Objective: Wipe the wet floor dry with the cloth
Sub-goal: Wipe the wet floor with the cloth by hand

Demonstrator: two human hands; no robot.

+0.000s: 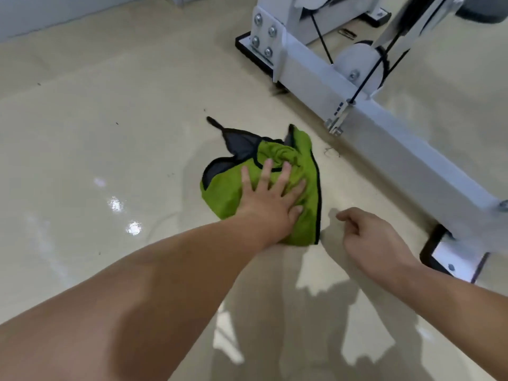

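A green cloth (306,166) with black edging and a grey underside lies crumpled on the glossy beige floor (110,149). My left hand (270,196) presses flat on top of it, fingers spread. My right hand (371,240) hovers just to the right of the cloth, fingers loosely curled, holding nothing and not touching the cloth. Wet sheen and bright reflections show on the floor (129,215) to the left of the cloth.
A white metal machine frame (384,133) with bolts, black cables and a pulley runs diagonally close behind and to the right of the cloth. Its black-edged foot (450,259) sits near my right wrist. A pale wall base (55,15) lies at the far left.
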